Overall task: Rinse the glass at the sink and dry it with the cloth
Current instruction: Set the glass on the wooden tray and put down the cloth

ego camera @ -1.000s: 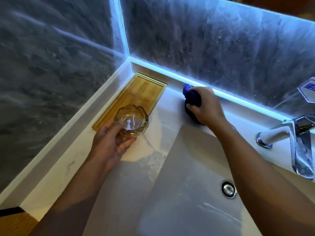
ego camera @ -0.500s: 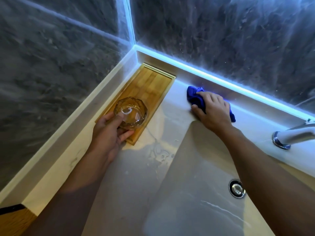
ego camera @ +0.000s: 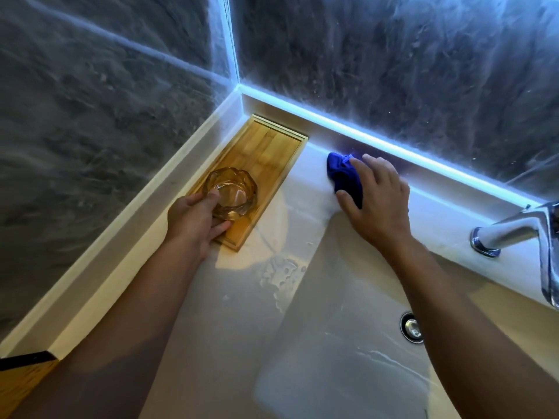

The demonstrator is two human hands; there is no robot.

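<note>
At centre left of the frame, the left hand (ego camera: 198, 220) grips the faceted clear glass (ego camera: 231, 192), thumb on its rim and fingers curled around its side, with the glass upright on the near end of the wooden tray (ego camera: 266, 155). Right of centre, the right hand (ego camera: 379, 201) lies spread and flat on the crumpled blue cloth (ego camera: 344, 173), which rests on the sink ledge (ego camera: 302, 189) behind the basin (ego camera: 348, 343).

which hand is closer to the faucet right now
Right. The right hand rests on the blue cloth just left of the faucet; the left hand holds the glass on the wooden tray, farther off.
</note>
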